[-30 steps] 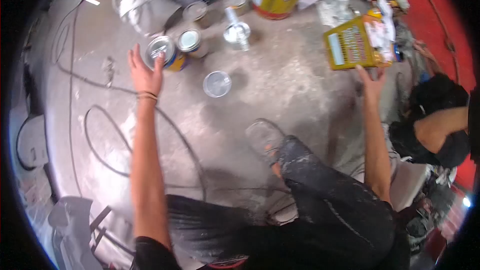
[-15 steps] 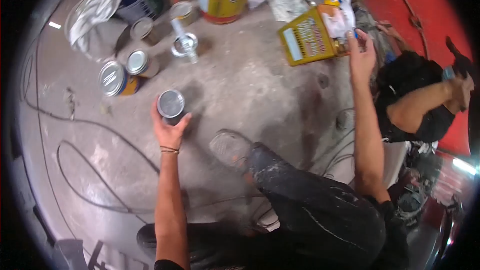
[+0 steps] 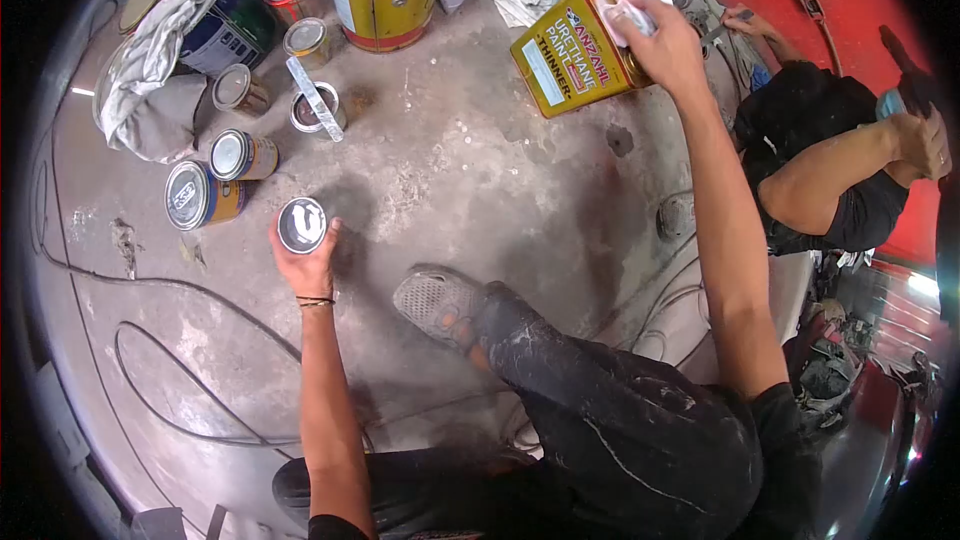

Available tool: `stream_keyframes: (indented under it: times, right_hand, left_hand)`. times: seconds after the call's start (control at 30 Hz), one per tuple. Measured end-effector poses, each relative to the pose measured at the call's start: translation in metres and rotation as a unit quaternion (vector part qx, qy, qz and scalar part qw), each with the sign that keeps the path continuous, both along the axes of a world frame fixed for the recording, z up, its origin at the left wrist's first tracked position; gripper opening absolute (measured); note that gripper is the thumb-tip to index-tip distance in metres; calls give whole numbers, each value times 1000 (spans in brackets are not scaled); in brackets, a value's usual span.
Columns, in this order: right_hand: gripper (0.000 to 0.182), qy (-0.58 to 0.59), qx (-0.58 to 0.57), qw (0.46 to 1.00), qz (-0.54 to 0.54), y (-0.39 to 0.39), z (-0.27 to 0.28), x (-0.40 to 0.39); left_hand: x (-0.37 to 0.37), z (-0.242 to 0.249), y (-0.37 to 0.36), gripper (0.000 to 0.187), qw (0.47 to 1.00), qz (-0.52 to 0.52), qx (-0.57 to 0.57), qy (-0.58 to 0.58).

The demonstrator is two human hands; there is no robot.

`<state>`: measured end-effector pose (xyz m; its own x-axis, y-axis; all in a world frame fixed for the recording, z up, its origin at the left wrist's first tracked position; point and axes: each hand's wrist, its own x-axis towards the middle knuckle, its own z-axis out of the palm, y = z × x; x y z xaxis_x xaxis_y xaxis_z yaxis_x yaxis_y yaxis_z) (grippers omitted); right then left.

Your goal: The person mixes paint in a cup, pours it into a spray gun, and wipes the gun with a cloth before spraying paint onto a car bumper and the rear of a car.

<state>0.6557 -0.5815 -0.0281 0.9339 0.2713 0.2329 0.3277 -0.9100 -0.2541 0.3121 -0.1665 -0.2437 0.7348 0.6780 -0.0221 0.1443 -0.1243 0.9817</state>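
My left hand (image 3: 305,265) is wrapped round a small tin can (image 3: 302,224) and holds it upright above the concrete floor. The can's round top is grey, with bright white glare on it. At the upper right, my right hand (image 3: 668,48) closes on a crumpled whitish-pink cloth (image 3: 618,20). It is over the top of a yellow rectangular thinner can (image 3: 566,52), which appears tilted. Part of that can's top is hidden behind my hand and the cloth.
Two lidded cans (image 3: 190,196) stand left of my left hand. Beyond them, an open can (image 3: 312,110) has a flat stick across it, near a large gold tin (image 3: 388,0). A cable (image 3: 200,285) loops over the floor. Another person's arm (image 3: 830,175) is at right.
My right hand has moved from beside the thinner can to the cloth over its top. My left hand still holds the small can. The view has shifted slightly.
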Motion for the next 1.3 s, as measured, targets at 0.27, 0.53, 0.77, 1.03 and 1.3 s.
stream_keyframes:
  times: [0.27, 0.53, 0.77, 1.03, 1.3]
  right_hand:
    - [62, -39, 39, 998, -40, -13, -18, -24]
    - [93, 74, -48, 996, 19, 24, 9, -32]
    - [81, 34, -143, 979, 140, 71, 43, -97]
    - [81, 85, -165, 958, 218, 103, 164, -176]
    - [81, 14, -206, 939, 274, 116, 291, -242]
  left_hand:
    - [-6, 32, -17, 83, 999, 13, 34, 8]
    - [-2, 79, -56, 86, 995, -41, -33, -86]
    - [0, 94, -77, 81, 991, -86, -17, -97]
    - [-12, 172, -91, 76, 988, -93, 9, -119]
    - [-19, 292, -99, 68, 978, -97, 90, -164]
